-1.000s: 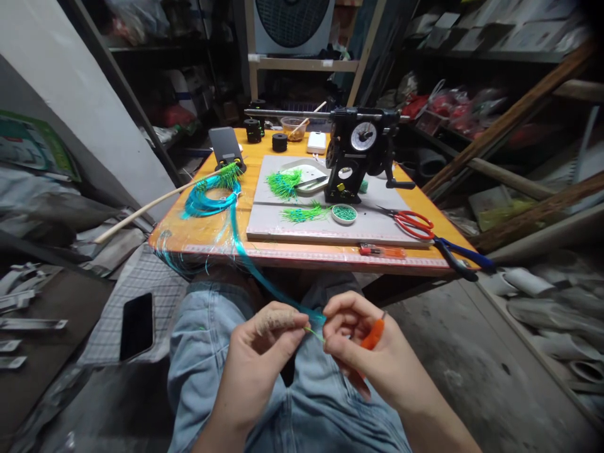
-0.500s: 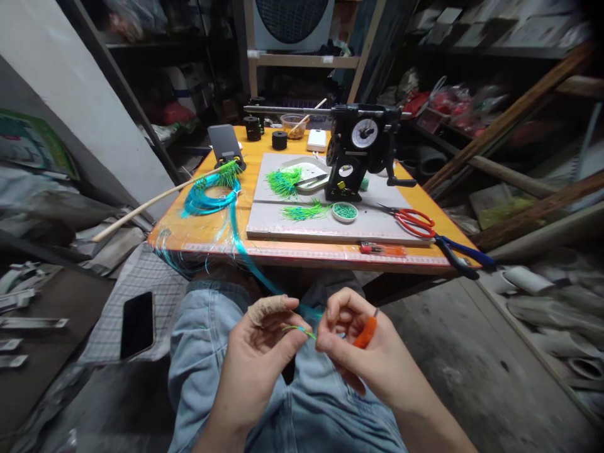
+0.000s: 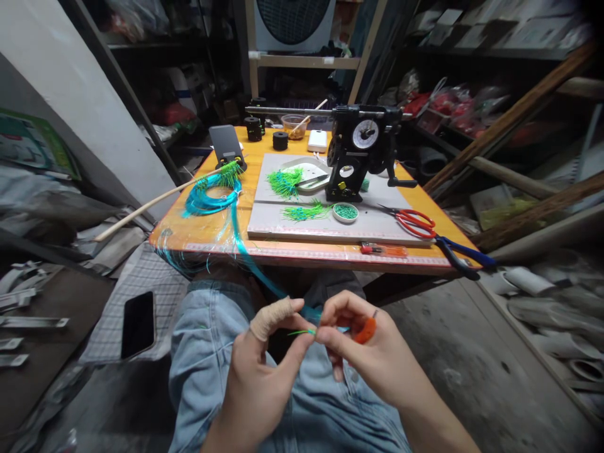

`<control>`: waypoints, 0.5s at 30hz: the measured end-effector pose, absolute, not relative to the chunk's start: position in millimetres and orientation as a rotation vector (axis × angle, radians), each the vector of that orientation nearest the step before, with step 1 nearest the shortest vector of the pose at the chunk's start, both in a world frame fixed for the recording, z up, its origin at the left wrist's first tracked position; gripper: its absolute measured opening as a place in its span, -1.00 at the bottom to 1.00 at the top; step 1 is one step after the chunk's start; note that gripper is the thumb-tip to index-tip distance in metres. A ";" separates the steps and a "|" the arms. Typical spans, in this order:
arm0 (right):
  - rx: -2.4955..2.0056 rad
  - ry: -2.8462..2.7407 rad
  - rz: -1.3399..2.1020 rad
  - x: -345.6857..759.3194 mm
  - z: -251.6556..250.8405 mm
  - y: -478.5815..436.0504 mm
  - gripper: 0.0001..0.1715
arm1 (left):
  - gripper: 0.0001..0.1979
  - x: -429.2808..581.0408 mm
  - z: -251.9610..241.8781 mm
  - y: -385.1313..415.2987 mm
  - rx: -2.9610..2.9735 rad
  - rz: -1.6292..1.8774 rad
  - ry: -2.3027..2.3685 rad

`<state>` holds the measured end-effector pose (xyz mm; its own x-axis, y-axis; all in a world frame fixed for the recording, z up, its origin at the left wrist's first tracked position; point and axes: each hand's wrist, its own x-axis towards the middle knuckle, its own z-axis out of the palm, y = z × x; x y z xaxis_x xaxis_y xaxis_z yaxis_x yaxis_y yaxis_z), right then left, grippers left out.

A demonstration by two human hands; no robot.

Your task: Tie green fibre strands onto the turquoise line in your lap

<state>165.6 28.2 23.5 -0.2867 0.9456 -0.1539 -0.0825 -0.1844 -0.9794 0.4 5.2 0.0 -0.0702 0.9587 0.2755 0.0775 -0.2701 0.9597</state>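
Note:
Above my lap, my left hand (image 3: 268, 352) pinches a thin green and blue strand (image 3: 299, 332) between thumb and fingertips; tan tape wraps its index finger. Close against it, my right hand (image 3: 353, 333) has thumb and index finger pressed together at the strand's right end. An orange-handled tool (image 3: 365, 331) is tucked in that hand, its working end hidden by the fingers. From the table, a blue fibre bundle (image 3: 255, 267) hangs down behind both hands. Piles of green and blue strands (image 3: 284, 182) lie on the grey board (image 3: 268, 228).
On the board are a black hand-cranked machine (image 3: 353, 151), a small dish of green beads (image 3: 345, 212) and red-handled scissors (image 3: 415, 223). Blue-handled pliers (image 3: 465, 253) overhang the table's right edge. A wooden stick (image 3: 155, 204) juts out left. A phone (image 3: 138, 324) lies on checked cloth.
My left hand has shifted slightly right, bringing its fingertips up against the right ones. The strand now lies flatter, and the orange tool has turned a little in my right hand.

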 end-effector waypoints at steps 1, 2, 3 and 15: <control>-1.130 -1.351 1.523 166.9 24.6 29.0 -0.75 | -0.51 -0.6 -0.8 5.3 1.568 1.444 1.203; -1.152 -1.480 1.423 168.2 25.8 29.4 -0.79 | -0.46 -1.5 -1.4 5.5 1.703 1.445 1.224; -1.166 -1.617 1.303 169.3 26.8 29.4 -0.82 | -0.41 -2.1 -1.8 5.9 1.825 1.439 1.238; -0.896 -1.446 1.279 167.9 24.4 9.7 -0.82 | -0.22 2.3 -9.4 7.6 1.935 1.557 1.374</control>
<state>167.9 9.7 24.4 -0.2585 0.9473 0.1892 -0.0722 0.1764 -0.9817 2.3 7.6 -9.4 -0.0462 0.8087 0.5864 0.4810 -0.4965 0.7226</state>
